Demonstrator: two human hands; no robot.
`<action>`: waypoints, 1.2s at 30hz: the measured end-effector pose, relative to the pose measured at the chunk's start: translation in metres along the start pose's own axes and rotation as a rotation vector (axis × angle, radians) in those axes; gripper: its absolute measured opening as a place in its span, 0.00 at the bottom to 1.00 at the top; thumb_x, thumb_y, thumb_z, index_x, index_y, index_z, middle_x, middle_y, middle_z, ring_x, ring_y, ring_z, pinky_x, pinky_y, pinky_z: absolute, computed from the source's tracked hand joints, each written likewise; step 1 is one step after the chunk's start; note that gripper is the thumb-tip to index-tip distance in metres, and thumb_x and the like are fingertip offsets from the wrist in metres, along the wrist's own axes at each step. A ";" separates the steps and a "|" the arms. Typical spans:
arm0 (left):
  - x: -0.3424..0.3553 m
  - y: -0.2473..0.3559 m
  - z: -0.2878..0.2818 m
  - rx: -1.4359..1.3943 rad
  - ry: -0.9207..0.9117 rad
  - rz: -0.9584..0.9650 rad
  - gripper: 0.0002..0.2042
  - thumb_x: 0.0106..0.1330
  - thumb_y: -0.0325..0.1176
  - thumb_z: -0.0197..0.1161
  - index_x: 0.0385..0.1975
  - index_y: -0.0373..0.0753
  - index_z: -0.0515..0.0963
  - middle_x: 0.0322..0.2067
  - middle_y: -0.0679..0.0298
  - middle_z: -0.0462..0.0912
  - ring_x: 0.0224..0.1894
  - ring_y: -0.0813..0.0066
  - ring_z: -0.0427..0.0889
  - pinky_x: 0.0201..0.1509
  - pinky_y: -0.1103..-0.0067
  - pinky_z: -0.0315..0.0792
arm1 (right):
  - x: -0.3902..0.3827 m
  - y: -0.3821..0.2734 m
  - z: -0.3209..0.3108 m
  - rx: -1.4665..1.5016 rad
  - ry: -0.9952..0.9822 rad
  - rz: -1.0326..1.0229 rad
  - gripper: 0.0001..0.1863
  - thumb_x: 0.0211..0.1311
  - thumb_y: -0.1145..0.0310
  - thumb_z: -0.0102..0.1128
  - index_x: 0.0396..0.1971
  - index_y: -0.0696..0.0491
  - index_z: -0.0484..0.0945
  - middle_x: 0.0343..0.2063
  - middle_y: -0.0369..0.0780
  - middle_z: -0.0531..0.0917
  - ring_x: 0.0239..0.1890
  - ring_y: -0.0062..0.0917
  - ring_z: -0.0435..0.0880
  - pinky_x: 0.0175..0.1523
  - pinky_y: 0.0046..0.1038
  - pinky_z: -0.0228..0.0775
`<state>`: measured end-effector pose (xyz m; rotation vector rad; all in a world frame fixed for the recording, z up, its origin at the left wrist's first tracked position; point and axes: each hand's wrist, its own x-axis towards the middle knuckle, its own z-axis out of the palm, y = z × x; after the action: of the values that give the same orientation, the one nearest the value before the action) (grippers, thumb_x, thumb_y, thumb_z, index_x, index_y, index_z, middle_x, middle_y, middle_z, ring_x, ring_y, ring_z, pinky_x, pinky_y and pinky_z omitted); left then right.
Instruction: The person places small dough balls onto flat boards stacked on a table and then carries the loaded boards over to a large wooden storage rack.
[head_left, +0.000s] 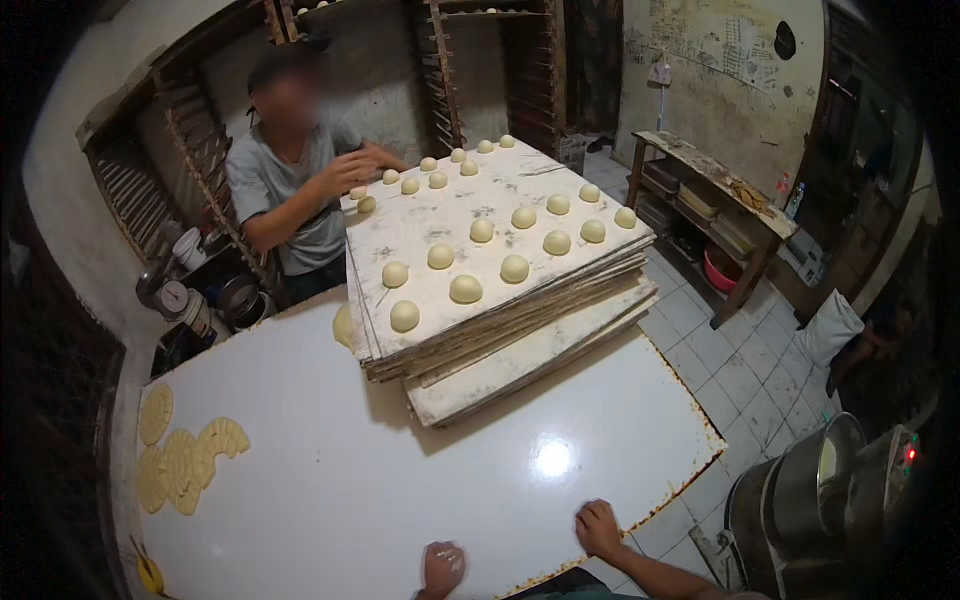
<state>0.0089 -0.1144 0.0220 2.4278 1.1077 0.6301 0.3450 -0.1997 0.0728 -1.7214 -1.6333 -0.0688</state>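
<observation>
My left hand (443, 568) is curled into a loose fist over the near edge of the white table (330, 440), slightly blurred, with pale smears on it. Close to the table's right corner, my right hand (599, 528) rests with its fingers folded in. I see nothing in either hand. Ahead stands a tall stack of floury boards (500, 330), the upper ones set askew on the lower. Rows of round dough balls (482, 230) sit on the top board. Flat, cut dough pieces (178, 465) lie in overlapping rounds at the table's left side.
Behind the stack, a co-worker (300, 170) reaches a hand toward the far-left dough balls. Wooden racks (200, 150) line the back. A shelved bench (700, 180) stands at the right, a metal mixing machine (800, 500) at the lower right. A scale (173, 297) and pots are left.
</observation>
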 end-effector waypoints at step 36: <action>0.059 -0.065 -0.036 0.100 0.402 -0.456 0.04 0.51 0.28 0.59 0.20 0.36 0.71 0.25 0.60 0.75 0.35 0.63 0.74 0.43 0.74 0.68 | 0.036 0.001 0.032 0.160 0.429 0.792 0.02 0.46 0.78 0.54 0.21 0.58 0.72 0.26 0.47 0.74 0.35 0.41 0.70 0.43 0.36 0.62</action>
<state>-0.0152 -0.0233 0.0314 2.0564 1.8210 0.9427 0.3385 -0.1526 0.0682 -1.9397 -0.5727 0.0696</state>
